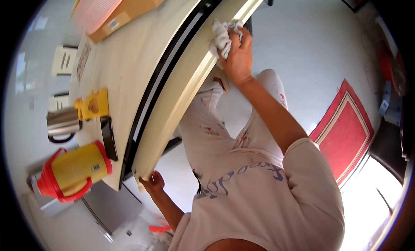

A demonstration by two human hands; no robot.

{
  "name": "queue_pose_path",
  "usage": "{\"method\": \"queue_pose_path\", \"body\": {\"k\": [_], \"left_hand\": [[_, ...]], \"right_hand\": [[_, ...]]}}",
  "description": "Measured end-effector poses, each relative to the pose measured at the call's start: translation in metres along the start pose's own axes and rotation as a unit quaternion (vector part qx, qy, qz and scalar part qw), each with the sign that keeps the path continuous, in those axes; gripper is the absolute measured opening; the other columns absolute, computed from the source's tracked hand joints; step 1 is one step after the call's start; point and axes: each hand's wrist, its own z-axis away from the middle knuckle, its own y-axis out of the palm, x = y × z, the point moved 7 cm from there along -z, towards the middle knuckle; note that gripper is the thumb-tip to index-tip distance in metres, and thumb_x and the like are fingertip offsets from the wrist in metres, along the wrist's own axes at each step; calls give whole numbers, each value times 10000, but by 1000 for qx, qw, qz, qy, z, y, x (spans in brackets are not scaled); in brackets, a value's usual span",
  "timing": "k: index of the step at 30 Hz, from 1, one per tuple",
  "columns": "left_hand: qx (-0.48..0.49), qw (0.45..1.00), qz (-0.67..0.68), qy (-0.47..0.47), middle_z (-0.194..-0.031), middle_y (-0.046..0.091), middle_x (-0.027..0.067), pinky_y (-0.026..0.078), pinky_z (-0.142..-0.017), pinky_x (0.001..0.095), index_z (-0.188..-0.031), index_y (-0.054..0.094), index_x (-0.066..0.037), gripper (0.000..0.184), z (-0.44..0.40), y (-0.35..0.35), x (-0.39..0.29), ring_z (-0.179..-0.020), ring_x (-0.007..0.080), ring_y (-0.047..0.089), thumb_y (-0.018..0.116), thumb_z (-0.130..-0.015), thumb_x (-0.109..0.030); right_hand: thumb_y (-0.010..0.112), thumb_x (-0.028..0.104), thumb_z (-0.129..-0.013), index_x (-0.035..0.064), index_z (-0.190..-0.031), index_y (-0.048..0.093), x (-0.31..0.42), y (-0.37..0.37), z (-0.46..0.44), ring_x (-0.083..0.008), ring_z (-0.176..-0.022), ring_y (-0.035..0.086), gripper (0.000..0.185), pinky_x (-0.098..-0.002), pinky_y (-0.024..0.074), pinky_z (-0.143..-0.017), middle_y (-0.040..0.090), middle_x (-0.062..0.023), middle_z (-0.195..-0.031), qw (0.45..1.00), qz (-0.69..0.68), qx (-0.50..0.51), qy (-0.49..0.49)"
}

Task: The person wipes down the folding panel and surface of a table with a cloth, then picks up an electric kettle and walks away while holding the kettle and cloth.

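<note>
My right hand (237, 56) is closed around a crumpled white-grey cloth (222, 37), pressed on the upper part of a long cream panel (173, 106). This panel runs along the side of a table (129, 56), beside a black and silver edge band. At the panel's lower end, my left hand (154, 182) has its fingers curled on the corner; some of the fingertips are hidden behind it.
On the tabletop are a cardboard box (125, 15), a yellow bear-shaped item (94, 104), a dark phone-like slab (109, 138), a steel kettle (62, 122) and a red-yellow thermos flask (78, 169). A red mat (346, 130) lies on the floor to the right.
</note>
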Motion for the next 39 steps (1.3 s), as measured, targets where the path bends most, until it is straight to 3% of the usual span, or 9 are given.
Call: {"method": "queue_pose_path", "body": {"k": [4,7,12,14,18,26,31,38,39], "left_hand": [[61,997,37,13,-989,645,80,584,-784,324,-1191,598,-26,616,8,12,3,-797,184,635,648,-879,-556],[93,993,78,-3,-1065,629,148,584,-875,381,-1244,552,42,661,13,12,4,-863,235,655,709,-860,-472],[143,981,130,9,-1141,574,242,496,-1069,463,-1249,490,111,714,43,19,4,-1027,330,643,661,-916,-497],[165,976,142,14,-1175,562,246,466,-1104,489,-1253,471,123,720,36,16,2,-1097,359,627,606,-945,-514],[198,965,170,16,-1226,533,292,426,-1134,530,-1276,445,141,709,43,19,-3,-1187,408,587,579,-971,-485],[246,964,68,75,-1076,648,263,502,-1044,453,-1144,573,133,805,47,15,-7,-995,354,664,349,-1006,-628],[264,955,12,136,-871,699,156,514,-904,381,-986,681,26,907,42,19,-17,-843,254,678,180,-985,-730],[311,931,34,190,-828,683,135,507,-900,376,-928,673,14,970,45,30,-35,-808,232,656,74,-973,-748],[329,924,27,192,-920,704,145,502,-926,385,-1022,676,28,979,37,30,-33,-878,238,664,83,-975,-749]], "right_hand": [[817,100,-676,76,-1339,549,69,16,83,-426,-1136,500,715,-424,528,-898,401,-206,-1377,996,-20,76,-37],[791,53,-667,106,-1352,558,107,28,136,-407,-1140,503,726,-408,534,-880,404,-187,-1388,981,-35,116,-150],[796,49,-654,141,-1306,619,121,1,110,-343,-1150,510,682,-438,494,-932,484,-100,-1361,947,-3,227,-227],[824,58,-640,135,-1281,631,105,-1,76,-341,-1152,512,674,-443,439,-1008,536,-89,-1316,941,72,120,-310],[803,26,-671,91,-1246,634,96,9,55,-363,-1230,488,603,-443,408,-1045,550,-114,-1349,952,44,91,-289],[745,15,-689,179,-1117,767,220,31,173,-349,-1167,562,459,-418,491,-985,633,-40,-1289,878,-57,224,-419],[752,13,-648,183,-1082,774,288,51,222,-322,-1126,577,466,-398,508,-936,648,-17,-1245,840,-129,246,-467],[782,32,-574,173,-1008,766,362,72,273,-318,-1108,591,456,-401,521,-904,664,-19,-1192,797,-167,262,-519],[756,69,-630,165,-980,760,370,75,281,-318,-1084,598,363,-411,525,-896,660,-32,-1171,789,-170,255,-532]]}}
